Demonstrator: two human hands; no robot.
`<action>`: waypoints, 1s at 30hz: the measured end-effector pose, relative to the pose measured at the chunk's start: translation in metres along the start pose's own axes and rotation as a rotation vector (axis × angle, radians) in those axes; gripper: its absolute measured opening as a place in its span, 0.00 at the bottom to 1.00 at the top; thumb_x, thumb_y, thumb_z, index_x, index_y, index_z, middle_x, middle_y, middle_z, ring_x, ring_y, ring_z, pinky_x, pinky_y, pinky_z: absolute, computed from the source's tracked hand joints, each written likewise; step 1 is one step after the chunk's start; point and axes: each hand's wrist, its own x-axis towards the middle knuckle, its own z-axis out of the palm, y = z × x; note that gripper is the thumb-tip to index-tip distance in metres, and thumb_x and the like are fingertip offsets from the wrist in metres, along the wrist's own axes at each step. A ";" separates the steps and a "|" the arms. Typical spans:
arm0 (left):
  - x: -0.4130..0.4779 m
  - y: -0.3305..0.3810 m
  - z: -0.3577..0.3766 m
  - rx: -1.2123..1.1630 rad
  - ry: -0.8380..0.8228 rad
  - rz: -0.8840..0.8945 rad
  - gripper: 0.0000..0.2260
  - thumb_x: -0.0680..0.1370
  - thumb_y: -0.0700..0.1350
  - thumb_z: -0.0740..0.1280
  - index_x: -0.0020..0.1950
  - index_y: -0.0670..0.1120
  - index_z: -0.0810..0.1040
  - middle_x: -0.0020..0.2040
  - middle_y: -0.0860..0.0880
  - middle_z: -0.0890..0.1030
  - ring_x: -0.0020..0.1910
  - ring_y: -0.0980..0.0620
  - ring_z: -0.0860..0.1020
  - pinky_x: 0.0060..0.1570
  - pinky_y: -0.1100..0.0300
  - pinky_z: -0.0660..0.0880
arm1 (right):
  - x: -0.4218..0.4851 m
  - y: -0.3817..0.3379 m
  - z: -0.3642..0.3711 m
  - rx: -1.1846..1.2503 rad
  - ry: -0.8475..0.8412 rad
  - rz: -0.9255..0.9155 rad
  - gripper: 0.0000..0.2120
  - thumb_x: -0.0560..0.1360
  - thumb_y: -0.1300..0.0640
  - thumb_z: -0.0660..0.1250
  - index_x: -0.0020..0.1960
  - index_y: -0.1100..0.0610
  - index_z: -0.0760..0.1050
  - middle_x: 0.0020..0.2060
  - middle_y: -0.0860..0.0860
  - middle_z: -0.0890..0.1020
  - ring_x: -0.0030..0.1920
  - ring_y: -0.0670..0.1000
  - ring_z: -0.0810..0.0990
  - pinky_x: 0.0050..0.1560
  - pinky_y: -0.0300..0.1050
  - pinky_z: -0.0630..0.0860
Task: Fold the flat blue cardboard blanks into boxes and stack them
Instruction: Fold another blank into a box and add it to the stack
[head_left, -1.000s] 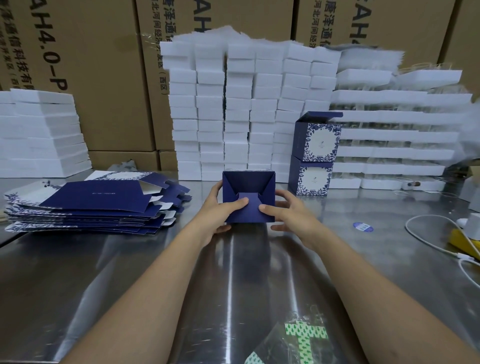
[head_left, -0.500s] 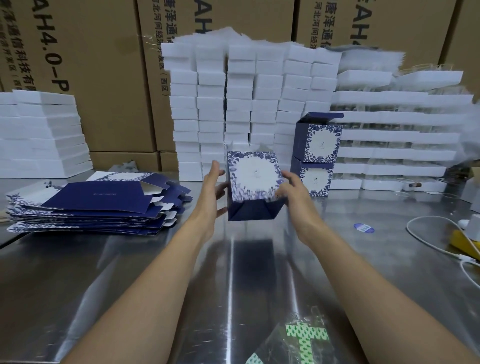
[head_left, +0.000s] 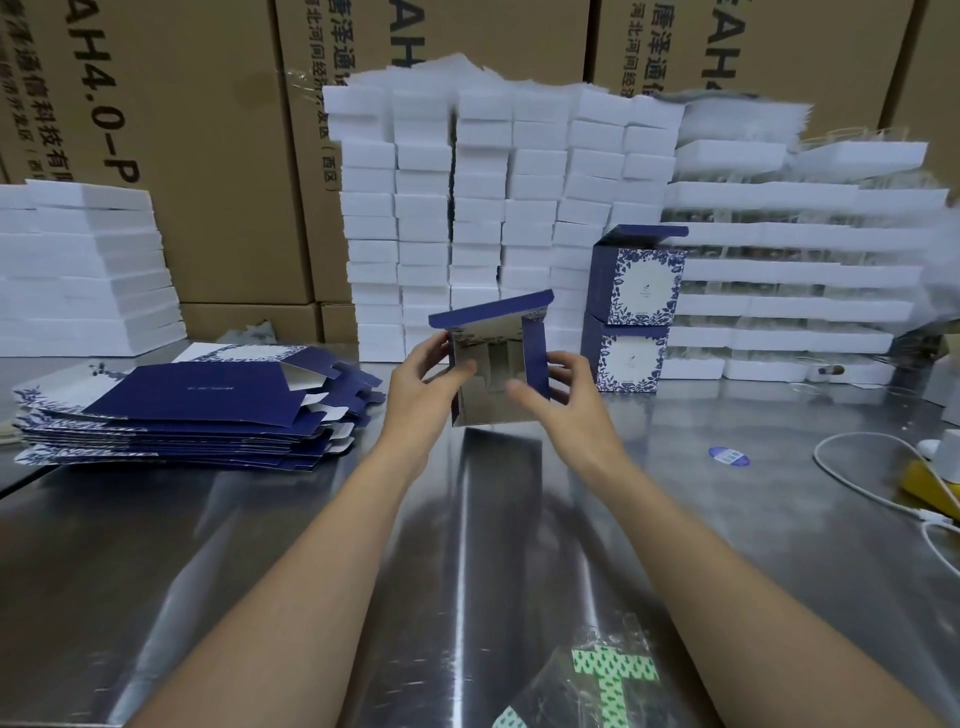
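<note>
While most of the print is cut off by the frame edge, the brown cartons (head_left: 208, 156) far behind the half-folded box (head_left: 493, 374) show black writing: "AH4.0-P" runs down the one behind and left of the box, and "唐泽通" with "西区" can be read on the one straight behind it. Small print on the flat blue blanks (head_left: 197, 410), piled on the metal table (head_left: 311, 519) to the left of the box, is too small to read. Behind and right of the box, two finished boxes (head_left: 634, 312) stand one on the other, each with a blue floral frame around a white panel whose small mark I cannot read. The box itself is held above the table between both hands, its open side toward the camera, silver inside, and its blue lid flap stands up, tilted. The left hand (head_left: 415, 379) grips the left wall, thumb on the silver inner face, fingers behind it. The right hand (head_left: 566, 395) pinches the right blue wall, thumb in front and fingers curled behind. Both forearms reach forward, nearly straight. White foam stacks (head_left: 483, 208) rise just behind the box.
</note>
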 end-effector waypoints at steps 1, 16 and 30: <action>0.000 -0.001 -0.001 0.016 0.008 -0.003 0.18 0.80 0.42 0.74 0.68 0.55 0.81 0.56 0.65 0.83 0.51 0.71 0.81 0.64 0.54 0.78 | 0.000 -0.002 -0.001 -0.012 0.028 0.030 0.25 0.73 0.39 0.76 0.65 0.46 0.73 0.60 0.39 0.79 0.58 0.37 0.80 0.53 0.32 0.76; 0.002 0.009 -0.012 -0.059 0.074 -0.148 0.12 0.80 0.57 0.74 0.46 0.48 0.82 0.40 0.55 0.82 0.42 0.54 0.78 0.39 0.67 0.79 | 0.005 -0.015 -0.013 0.029 0.361 0.086 0.19 0.82 0.44 0.66 0.36 0.51 0.68 0.29 0.42 0.71 0.33 0.46 0.68 0.40 0.47 0.66; 0.017 -0.001 -0.025 -0.411 0.166 -0.445 0.11 0.78 0.54 0.76 0.52 0.48 0.82 0.41 0.51 0.86 0.41 0.52 0.80 0.40 0.60 0.79 | 0.012 -0.023 -0.031 0.654 0.280 0.538 0.11 0.80 0.46 0.72 0.48 0.54 0.78 0.32 0.49 0.81 0.31 0.48 0.76 0.25 0.35 0.72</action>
